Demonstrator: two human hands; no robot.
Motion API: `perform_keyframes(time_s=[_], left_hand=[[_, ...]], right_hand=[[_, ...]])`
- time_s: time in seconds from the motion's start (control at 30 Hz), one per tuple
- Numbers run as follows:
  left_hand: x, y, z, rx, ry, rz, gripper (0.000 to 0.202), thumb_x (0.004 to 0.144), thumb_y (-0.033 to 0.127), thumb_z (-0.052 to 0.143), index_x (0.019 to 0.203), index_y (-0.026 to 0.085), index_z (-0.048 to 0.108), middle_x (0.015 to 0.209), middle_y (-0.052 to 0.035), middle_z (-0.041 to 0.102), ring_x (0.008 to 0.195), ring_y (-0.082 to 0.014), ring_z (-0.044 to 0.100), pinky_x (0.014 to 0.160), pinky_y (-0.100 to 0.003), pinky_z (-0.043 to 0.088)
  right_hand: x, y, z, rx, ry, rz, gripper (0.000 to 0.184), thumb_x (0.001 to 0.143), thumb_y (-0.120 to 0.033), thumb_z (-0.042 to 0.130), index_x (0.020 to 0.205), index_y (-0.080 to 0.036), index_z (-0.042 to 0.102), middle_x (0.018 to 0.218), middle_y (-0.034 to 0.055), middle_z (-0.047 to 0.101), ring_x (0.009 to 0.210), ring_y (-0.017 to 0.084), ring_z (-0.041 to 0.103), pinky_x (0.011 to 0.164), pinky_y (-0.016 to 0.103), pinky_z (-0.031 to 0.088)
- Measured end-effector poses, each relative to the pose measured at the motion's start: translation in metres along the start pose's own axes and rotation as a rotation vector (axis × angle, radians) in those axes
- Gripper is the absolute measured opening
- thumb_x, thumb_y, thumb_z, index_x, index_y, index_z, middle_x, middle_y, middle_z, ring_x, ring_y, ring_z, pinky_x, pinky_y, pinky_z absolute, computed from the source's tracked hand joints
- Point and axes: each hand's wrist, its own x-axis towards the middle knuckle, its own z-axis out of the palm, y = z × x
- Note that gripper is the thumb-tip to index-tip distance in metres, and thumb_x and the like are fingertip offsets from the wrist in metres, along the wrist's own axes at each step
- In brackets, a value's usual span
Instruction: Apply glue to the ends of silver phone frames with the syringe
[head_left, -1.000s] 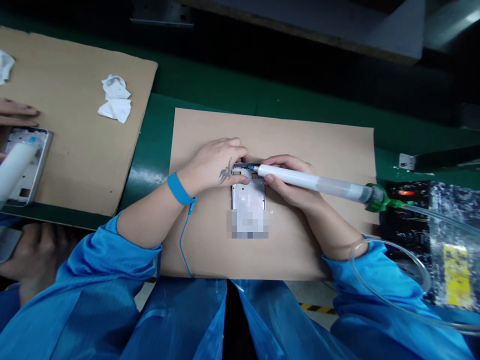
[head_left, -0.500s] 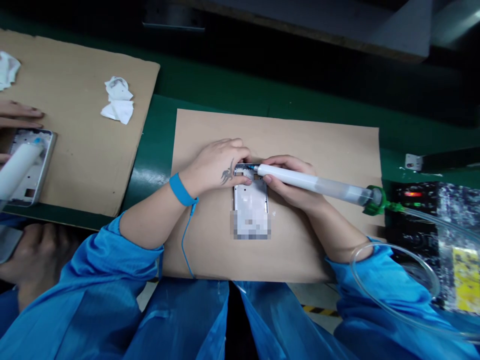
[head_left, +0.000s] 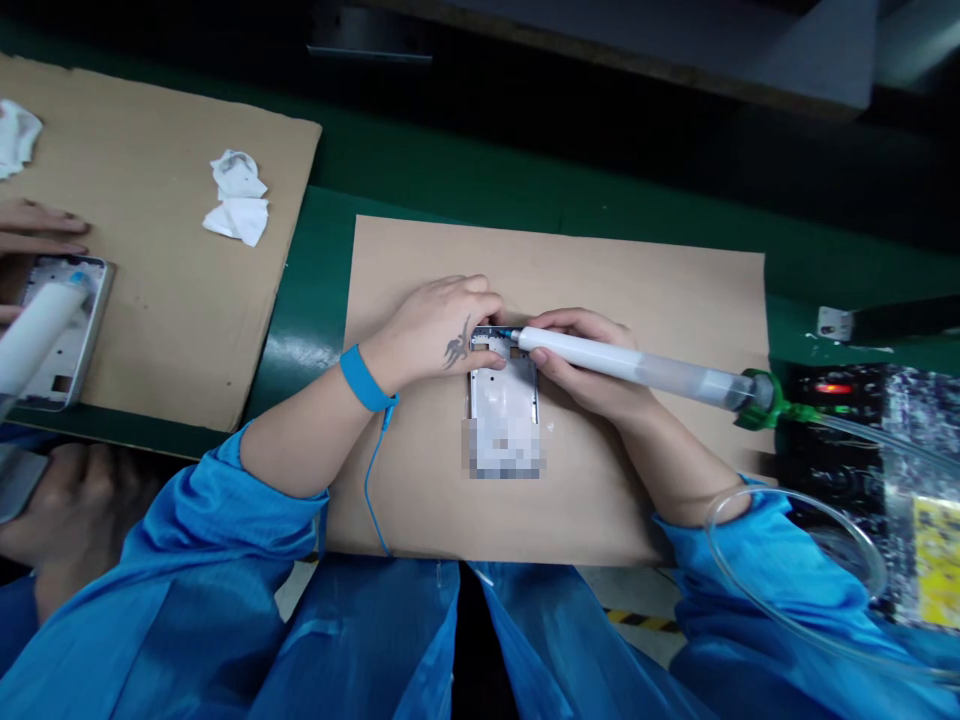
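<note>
A metal phone frame (head_left: 504,400) lies near the middle of a cardboard sheet (head_left: 600,285), its long axis running almost straight from 12 to 6 o'clock. Its upper end is tucked between the two hands. The left hand (head_left: 439,335) sits at about 10 o'clock from the frame, curled over the upper end with the thumb lying across it, pinning it down. The right hand (head_left: 581,360) comes in from about 2 o'clock, closed around the barrel of a syringe (head_left: 637,368). The syringe lies nearly crosswise to the frame, and its small blue tip reaches the frame's top corner, though from this view I can't be sure it is touching. The left hand is the nearer, being on the metal itself.

A blue wrist strap (head_left: 365,382) circles the left wrist, and a thin blue cord (head_left: 373,500) drops from it. A clear tube (head_left: 795,560) loops from the syringe's green fitting (head_left: 761,400) by the right arm. The frame's lower end is blurred out, and no writing can be read; a yellow label (head_left: 937,560) at 3 o'clock is cut off.

At 9 o'clock, a co-worker's hand (head_left: 37,228) works over a similar frame (head_left: 64,330) on a second cardboard sheet (head_left: 172,270), on the green tabletop (head_left: 525,190).
</note>
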Motion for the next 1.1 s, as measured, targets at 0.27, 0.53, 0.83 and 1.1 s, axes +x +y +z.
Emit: perform_keyframes(time_s=[0.27,0.53,0.83,1.1], left_hand=[[0.0003,0.0002,-0.001,-0.006,-0.014,0.001,0.04,0.086,0.052,0.081,0.109,0.018,0.074,0.101,-0.0057,0.068,0.092,-0.0249,0.066,0.079,-0.035,0.044],[0.0006,0.0013,-0.0022,-0.009,-0.02,-0.004,0.041,0.086,0.051,0.081,0.108,0.018,0.075,0.101,-0.0063,0.068,0.092,-0.0252,0.066,0.079,-0.035,0.044],[0.0006,0.0007,-0.0016,0.002,-0.023,-0.003,0.04,0.086,0.051,0.08,0.108,0.018,0.074,0.103,-0.0068,0.068,0.092,-0.0252,0.065,0.08,-0.035,0.044],[-0.0008,-0.0001,0.0004,-0.004,0.001,0.0,0.037,0.086,0.049,0.082,0.107,0.019,0.074,0.1,-0.0048,0.068,0.088,-0.0229,0.064,0.077,-0.035,0.042]], right_hand=[[-0.0002,0.0005,-0.0001,-0.013,-0.008,-0.01,0.033,0.087,-0.049,0.082,0.104,-0.022,0.076,0.093,0.0071,0.08,0.07,0.018,0.071,0.062,0.029,0.059],[0.0012,-0.0022,-0.001,-0.012,-0.013,-0.002,0.029,0.087,-0.046,0.082,0.102,-0.022,0.077,0.092,0.0064,0.08,0.07,0.018,0.071,0.062,0.027,0.058],[0.0006,-0.0027,-0.0012,-0.004,-0.02,0.031,0.033,0.085,-0.051,0.084,0.1,-0.022,0.077,0.088,0.0063,0.079,0.069,0.019,0.072,0.062,0.029,0.059],[0.0,-0.0027,-0.0032,-0.027,-0.042,0.047,0.034,0.084,-0.052,0.084,0.1,-0.022,0.076,0.089,0.0065,0.079,0.068,0.018,0.07,0.06,0.028,0.058]])
